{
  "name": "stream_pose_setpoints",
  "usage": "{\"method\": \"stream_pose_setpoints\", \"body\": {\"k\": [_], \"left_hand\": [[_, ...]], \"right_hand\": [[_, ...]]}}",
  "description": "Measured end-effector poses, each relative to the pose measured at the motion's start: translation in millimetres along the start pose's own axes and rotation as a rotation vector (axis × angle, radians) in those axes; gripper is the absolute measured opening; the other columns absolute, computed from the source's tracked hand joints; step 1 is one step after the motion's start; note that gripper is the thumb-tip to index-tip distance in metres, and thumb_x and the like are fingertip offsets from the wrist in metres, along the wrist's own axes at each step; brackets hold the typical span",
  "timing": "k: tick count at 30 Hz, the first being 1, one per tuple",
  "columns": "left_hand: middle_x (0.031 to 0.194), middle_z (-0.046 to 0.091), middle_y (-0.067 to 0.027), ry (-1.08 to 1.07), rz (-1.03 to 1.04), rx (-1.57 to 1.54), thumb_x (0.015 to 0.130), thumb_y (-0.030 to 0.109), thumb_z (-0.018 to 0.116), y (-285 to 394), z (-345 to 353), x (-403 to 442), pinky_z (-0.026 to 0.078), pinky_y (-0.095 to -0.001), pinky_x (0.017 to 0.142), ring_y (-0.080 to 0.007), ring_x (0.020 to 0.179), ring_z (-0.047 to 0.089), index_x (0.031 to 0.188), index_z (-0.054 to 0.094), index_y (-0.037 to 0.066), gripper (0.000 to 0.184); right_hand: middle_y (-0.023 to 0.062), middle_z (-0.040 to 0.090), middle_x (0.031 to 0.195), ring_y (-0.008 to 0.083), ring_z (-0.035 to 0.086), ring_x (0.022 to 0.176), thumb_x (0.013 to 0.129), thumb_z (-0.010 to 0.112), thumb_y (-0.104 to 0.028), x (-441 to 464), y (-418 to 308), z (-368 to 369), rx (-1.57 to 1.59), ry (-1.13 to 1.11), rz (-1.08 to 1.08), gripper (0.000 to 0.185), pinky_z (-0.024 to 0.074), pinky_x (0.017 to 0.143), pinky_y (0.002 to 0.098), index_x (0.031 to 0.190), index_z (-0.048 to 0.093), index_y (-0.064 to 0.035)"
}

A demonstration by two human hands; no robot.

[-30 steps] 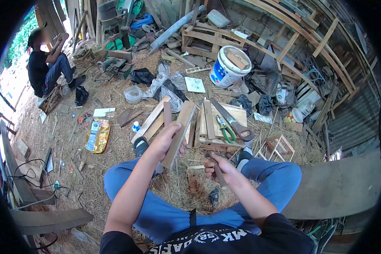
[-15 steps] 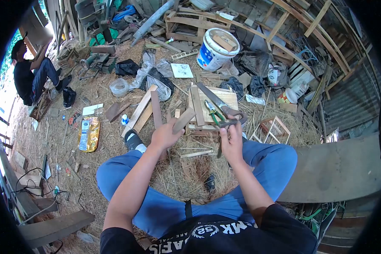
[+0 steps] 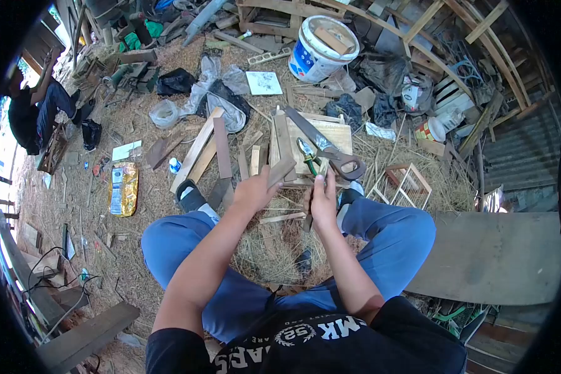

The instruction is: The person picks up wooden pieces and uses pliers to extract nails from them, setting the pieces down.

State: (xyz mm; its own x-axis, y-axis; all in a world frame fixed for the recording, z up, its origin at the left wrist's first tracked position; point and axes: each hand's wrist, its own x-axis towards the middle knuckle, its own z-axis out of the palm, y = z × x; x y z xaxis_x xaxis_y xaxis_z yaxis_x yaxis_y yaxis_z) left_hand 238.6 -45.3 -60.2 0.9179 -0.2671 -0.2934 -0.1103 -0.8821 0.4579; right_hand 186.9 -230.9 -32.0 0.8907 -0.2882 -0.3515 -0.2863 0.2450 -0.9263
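My left hand point(image 3: 254, 192) is closed around a short wooden piece point(image 3: 282, 169), its far end pointing up and right. A little to its right, my right hand point(image 3: 323, 202) is closed on a thin dark strip point(image 3: 308, 222) whose lower end sticks out below the palm; its kind is unclear. Just beyond both hands stands a low wooden box-like bench point(image 3: 333, 134). On it lie a hand saw point(image 3: 318, 134) with a dark handle, green-handled pliers point(image 3: 308, 154) and a wooden slat point(image 3: 283, 137).
Wooden boards point(image 3: 199, 153) lean left of the bench. A small wooden frame point(image 3: 411, 186) lies on the right. Farther back are a white bucket point(image 3: 321, 56) and plastic bags point(image 3: 224, 103). A gold packet point(image 3: 123, 190) lies left; another person point(image 3: 34, 115) sits at far left.
My right hand has moved left and slightly down, away from the saw handle and nearer my left hand. The left hand still holds the wooden piece. The view has shifted slightly.
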Motion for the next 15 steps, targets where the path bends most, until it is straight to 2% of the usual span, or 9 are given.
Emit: {"method": "stream_pose_setpoints", "body": {"k": [3,5,6,7,9,10,11,12,15], "left_hand": [[0.093,0.072,-0.0223,0.008,0.008,0.023,0.099,0.054,0.054,-3,7,14,0.058,-0.0522,0.074,-0.0414,0.087,0.072,0.127,0.045,0.008,0.055],[0.089,0.072,-0.0211,0.036,0.037,0.029,0.099,0.053,0.056,-9,12,22,0.058,-0.0522,0.071,-0.0412,0.085,0.072,0.129,0.044,0.009,0.055],[0.089,0.072,-0.0211,0.03,0.036,0.026,0.099,0.053,0.056,-9,10,24,0.058,-0.0522,0.071,-0.0412,0.085,0.072,0.129,0.044,0.009,0.055],[0.089,0.072,-0.0225,0.031,0.059,0.039,0.099,0.052,0.055,-9,6,26,0.058,-0.0523,0.07,-0.0423,0.083,0.072,0.129,0.044,0.009,0.054],[0.088,0.071,-0.024,0.027,0.081,0.045,0.099,0.051,0.055,-9,3,28,0.057,-0.0523,0.07,-0.0434,0.082,0.071,0.129,0.044,0.008,0.053],[0.087,0.071,-0.0234,0.027,0.094,0.048,0.099,0.05,0.055,-11,1,29,0.057,-0.0524,0.068,-0.0432,0.08,0.071,0.129,0.045,0.008,0.053],[0.086,0.071,-0.0229,0.027,0.106,0.052,0.099,0.05,0.056,-11,1,30,0.057,-0.0524,0.067,-0.043,0.078,0.071,0.129,0.045,0.009,0.052],[0.086,0.071,-0.0229,0.024,0.104,0.049,0.099,0.05,0.056,-10,1,30,0.057,-0.0524,0.067,-0.043,0.078,0.071,0.129,0.045,0.009,0.052],[0.085,0.071,-0.0215,0.015,0.082,0.082,0.099,0.048,0.056,-15,6,32,0.057,-0.0525,0.065,-0.0421,0.076,0.071,0.129,0.046,0.01,0.05]], "right_hand": [[0.0018,0.052,0.072,0.0098,0.043,0.044,0.11,0.045,-0.031,22,15,-4,-0.089,-0.023,0.111,0.025,0.0318,0.038,0.0262,0.128,0.048,-0.0141],[0.0001,0.052,0.072,0.0077,0.046,0.049,0.109,0.047,-0.026,14,6,5,-0.08,-0.005,0.153,0.022,0.0349,0.041,0.0256,0.119,0.051,-0.0074],[0.0003,0.052,0.073,0.0074,0.048,0.056,0.109,0.048,-0.027,13,8,7,-0.056,0.01,0.106,0.025,0.0372,0.047,0.0256,0.123,0.052,-0.0065],[0.0003,0.052,0.073,0.0074,0.048,0.056,0.109,0.048,-0.027,19,18,6,-0.06,0.014,0.112,0.025,0.0372,0.047,0.0256,0.123,0.052,-0.0065],[0.0013,0.054,0.074,0.0082,0.049,0.061,0.109,0.049,-0.026,32,38,2,-0.259,0.031,-0.06,0.03,0.0403,0.054,0.0269,0.129,0.051,-0.0044],[0.0053,0.059,0.082,0.0105,0.051,0.066,0.109,0.049,-0.026,35,40,-1,-0.234,0.034,0.082,0.037,0.0446,0.063,0.0289,0.135,0.05,-0.0002],[0.0053,0.059,0.082,0.0105,0.051,0.066,0.109,0.049,-0.026,35,45,0,-0.237,0.036,0.087,0.037,0.0446,0.063,0.0289,0.135,0.05,-0.0002],[0.0065,0.06,0.087,0.011,0.052,0.07,0.109,0.049,-0.026,35,53,4,-0.251,0.124,0.018,0.039,0.0453,0.066,0.0287,0.136,0.05,0.0016],[0.0112,0.063,0.104,0.0141,0.058,0.087,0.109,0.048,-0.026,40,79,-2,-0.364,0.179,-0.167,0.042,0.0476,0.08,0.0291,0.139,0.049,0.0043]]}}
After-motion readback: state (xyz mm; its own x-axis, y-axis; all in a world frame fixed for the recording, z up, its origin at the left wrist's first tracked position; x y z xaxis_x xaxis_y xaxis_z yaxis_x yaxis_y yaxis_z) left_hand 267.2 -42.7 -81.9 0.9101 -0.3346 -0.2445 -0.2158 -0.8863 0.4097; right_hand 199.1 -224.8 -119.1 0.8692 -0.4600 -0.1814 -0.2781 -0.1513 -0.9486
